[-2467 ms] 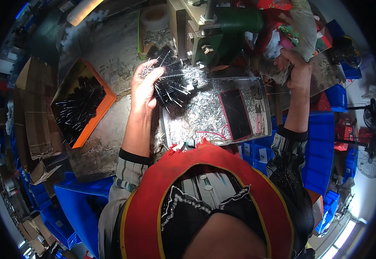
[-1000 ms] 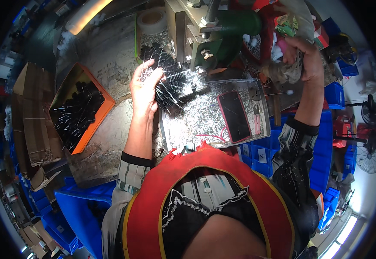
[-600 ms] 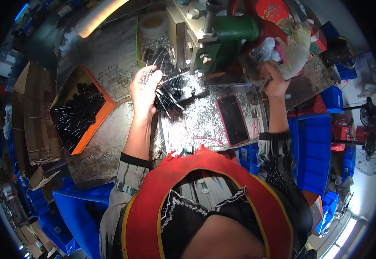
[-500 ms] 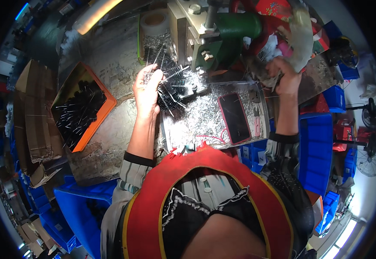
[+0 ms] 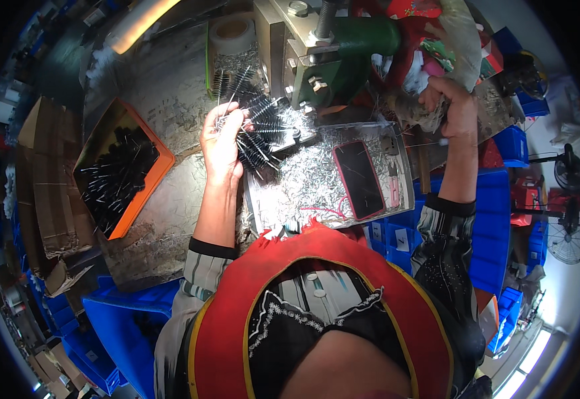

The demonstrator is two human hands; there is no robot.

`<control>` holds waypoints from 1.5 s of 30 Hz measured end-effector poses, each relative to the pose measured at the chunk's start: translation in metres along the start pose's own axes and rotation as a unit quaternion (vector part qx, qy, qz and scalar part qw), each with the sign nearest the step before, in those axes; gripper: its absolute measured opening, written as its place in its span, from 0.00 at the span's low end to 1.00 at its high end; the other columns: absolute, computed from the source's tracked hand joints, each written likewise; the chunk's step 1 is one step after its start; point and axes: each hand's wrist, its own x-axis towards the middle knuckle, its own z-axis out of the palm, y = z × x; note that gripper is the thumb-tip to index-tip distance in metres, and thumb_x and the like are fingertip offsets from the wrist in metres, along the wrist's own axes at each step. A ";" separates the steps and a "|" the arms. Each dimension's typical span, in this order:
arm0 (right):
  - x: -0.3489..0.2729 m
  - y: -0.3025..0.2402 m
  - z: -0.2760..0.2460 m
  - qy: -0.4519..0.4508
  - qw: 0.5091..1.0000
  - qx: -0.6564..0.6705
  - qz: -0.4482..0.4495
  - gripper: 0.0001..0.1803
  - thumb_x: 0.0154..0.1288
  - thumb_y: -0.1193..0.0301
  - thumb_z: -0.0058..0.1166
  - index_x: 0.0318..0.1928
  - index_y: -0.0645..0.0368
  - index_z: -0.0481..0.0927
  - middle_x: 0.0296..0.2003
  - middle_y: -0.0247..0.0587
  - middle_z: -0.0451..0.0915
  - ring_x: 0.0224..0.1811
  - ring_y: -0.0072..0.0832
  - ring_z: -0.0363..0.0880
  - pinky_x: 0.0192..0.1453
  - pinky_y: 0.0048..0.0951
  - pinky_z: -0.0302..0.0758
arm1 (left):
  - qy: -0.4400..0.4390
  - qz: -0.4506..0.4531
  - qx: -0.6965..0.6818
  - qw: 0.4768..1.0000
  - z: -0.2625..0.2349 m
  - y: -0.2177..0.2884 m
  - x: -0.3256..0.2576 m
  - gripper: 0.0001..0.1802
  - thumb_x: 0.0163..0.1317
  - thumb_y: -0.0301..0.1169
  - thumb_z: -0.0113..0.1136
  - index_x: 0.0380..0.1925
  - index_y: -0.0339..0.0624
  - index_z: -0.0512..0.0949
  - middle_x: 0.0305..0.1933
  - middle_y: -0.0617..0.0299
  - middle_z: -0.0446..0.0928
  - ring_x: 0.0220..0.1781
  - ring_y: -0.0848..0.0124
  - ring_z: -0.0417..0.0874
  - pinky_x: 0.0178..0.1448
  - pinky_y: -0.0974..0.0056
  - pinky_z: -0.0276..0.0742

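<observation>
Step in hand: sorting, as I judge it; the left hand [image 5: 222, 143] gathers a fanned bunch of black bristle brushes on twisted wire stems [image 5: 253, 130] beside the green and grey metal bench machine [image 5: 330, 56].
Left hand: fingers curled and pinching the wire stems of the bunch, bristle ends splaying away toward the machine.
Right hand [image 5: 453, 110]: raised at the machine's far side, closed round something near a pale cloth bundle [image 5: 463, 40]; what it grips I cannot tell.
Where the brushes are: above the left edge of the shallow clear plastic tray [image 5: 396, 193], close to the machine's base.
Next move calls for: probably drawing a single stem free of the bunch without tangling the bristles, with the right hand brought back to steady it.
Textures: bristles dense, spiky and matt; stems thin and stiff; tray floor littered with glittering silver wire clippings [image 5: 303, 186].
Other things: a black smartphone in a pink case [image 5: 360, 179] lies flat in the tray; an orange rectangular tray of more black brushes [image 5: 114, 176] sits to the left on the scuffed grey metal surface [image 5: 170, 120].
</observation>
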 end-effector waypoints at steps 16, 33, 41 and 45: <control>-0.018 0.068 0.032 0.136 0.976 0.042 -0.168 0.04 0.50 0.79 0.50 0.25 0.70 0.74 0.13 0.39 0.69 0.14 0.27 0.68 0.26 0.27 0.68 | -0.018 0.015 0.022 0.999 0.006 0.003 0.001 0.08 0.54 0.21 0.59 0.35 0.35 0.75 0.32 0.58 0.77 0.33 0.73 0.79 0.36 0.70 0.78; 0.014 -0.027 -0.012 -0.086 0.996 -0.002 0.037 0.10 0.55 0.69 0.51 0.27 0.65 0.78 0.13 0.39 0.71 0.17 0.27 0.72 0.25 0.28 0.69 | 0.000 0.017 0.029 0.999 0.006 0.004 -0.001 0.11 0.53 0.18 0.57 0.38 0.31 0.73 0.37 0.51 0.77 0.32 0.70 0.79 0.40 0.70 0.76; 0.009 -0.036 0.002 -0.047 0.999 -0.002 0.019 0.10 0.54 0.68 0.52 0.26 0.64 0.78 0.13 0.39 0.71 0.15 0.27 0.71 0.23 0.27 0.68 | -0.014 0.026 0.041 0.999 0.010 0.006 0.000 0.13 0.52 0.18 0.58 0.39 0.30 0.72 0.37 0.51 0.77 0.34 0.70 0.79 0.42 0.69 0.76; -0.018 0.062 0.025 0.078 0.971 0.163 -0.159 0.03 0.49 0.78 0.52 0.23 0.66 0.73 0.14 0.43 0.72 0.16 0.29 0.71 0.25 0.29 0.70 | -0.035 0.026 0.068 0.997 0.010 0.006 0.005 0.12 0.52 0.18 0.57 0.39 0.31 0.73 0.37 0.51 0.77 0.33 0.69 0.79 0.42 0.68 0.76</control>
